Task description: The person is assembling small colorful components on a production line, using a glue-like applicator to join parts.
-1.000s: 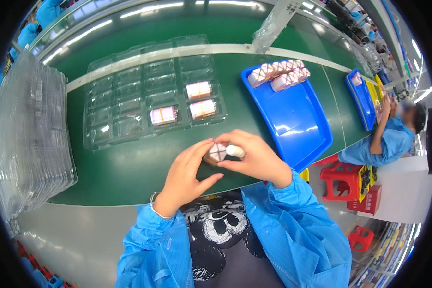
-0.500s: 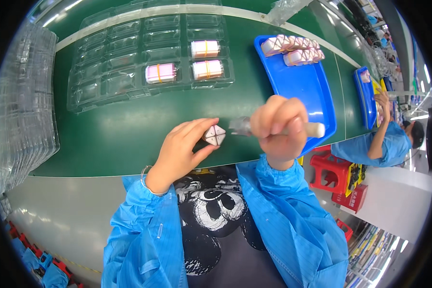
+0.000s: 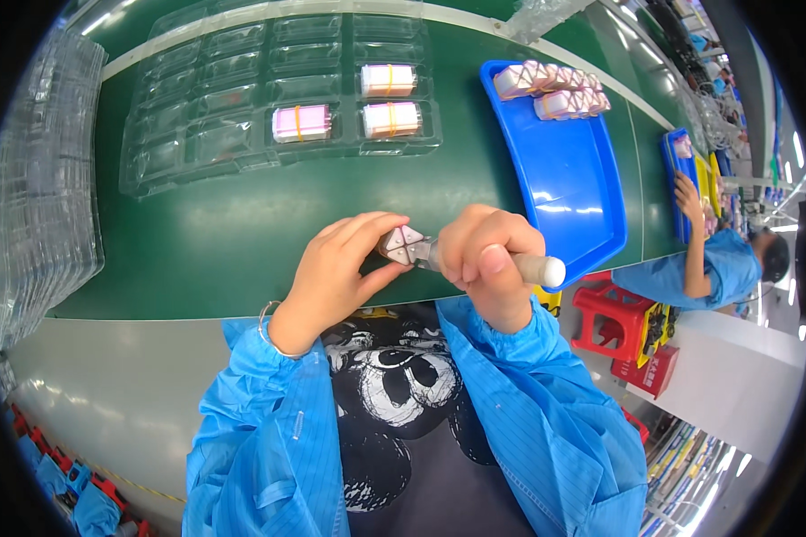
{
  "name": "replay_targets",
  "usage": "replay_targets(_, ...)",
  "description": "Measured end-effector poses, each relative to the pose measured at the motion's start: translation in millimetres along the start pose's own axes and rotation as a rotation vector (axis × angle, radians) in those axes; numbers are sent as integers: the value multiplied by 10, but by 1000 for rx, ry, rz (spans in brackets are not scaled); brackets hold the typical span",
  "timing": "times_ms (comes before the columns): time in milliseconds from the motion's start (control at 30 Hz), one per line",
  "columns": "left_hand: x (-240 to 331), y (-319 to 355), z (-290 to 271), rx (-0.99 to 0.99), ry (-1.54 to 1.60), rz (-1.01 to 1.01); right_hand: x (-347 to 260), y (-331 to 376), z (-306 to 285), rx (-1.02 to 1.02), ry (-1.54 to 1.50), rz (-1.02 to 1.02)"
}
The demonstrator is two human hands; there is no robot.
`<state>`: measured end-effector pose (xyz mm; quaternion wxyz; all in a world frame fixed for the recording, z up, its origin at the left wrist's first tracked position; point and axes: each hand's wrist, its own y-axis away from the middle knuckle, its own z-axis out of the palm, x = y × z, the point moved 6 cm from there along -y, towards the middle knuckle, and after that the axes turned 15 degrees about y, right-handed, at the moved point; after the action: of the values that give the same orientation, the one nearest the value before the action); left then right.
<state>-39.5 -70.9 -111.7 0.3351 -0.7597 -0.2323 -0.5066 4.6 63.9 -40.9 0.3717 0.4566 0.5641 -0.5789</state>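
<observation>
My left hand holds a small white bundle between thumb and fingers. Its end shows triangular white faces parted by dark lines. In my right fist is a tool with a thick pale round handle. The tool's flat, shiny head reaches the near right side of the bundle's end and seems to touch it; its exact kind is unclear. Beyond my hands, a clear plastic compartment tray carries similar bundles with orange bands, one pinkish and two whiter.
To the right, a blue tray has several white bundles at its far end. Stacked clear trays rise at the left. A co-worker sits at the far right by another blue tray, near a red stool.
My right hand has moved left and slightly down, bringing the tool's head to the bundle. The left hand stays nearly in place. The co-worker's hand has shifted toward the farther blue tray.
</observation>
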Motion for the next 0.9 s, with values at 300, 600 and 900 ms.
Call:
replay_targets(300, 82, -30, -26, -27, 21, 20, 23, 1, 64, -52, 215, -7)
replay_targets(600, 33, -58, -8, 50, 54, -45, -49, 106, -3, 55, 18, -66)
replay_targets(900, 1, -48, 12, 82, 0, -23, -24, 134, 70, 36, 105, -15)
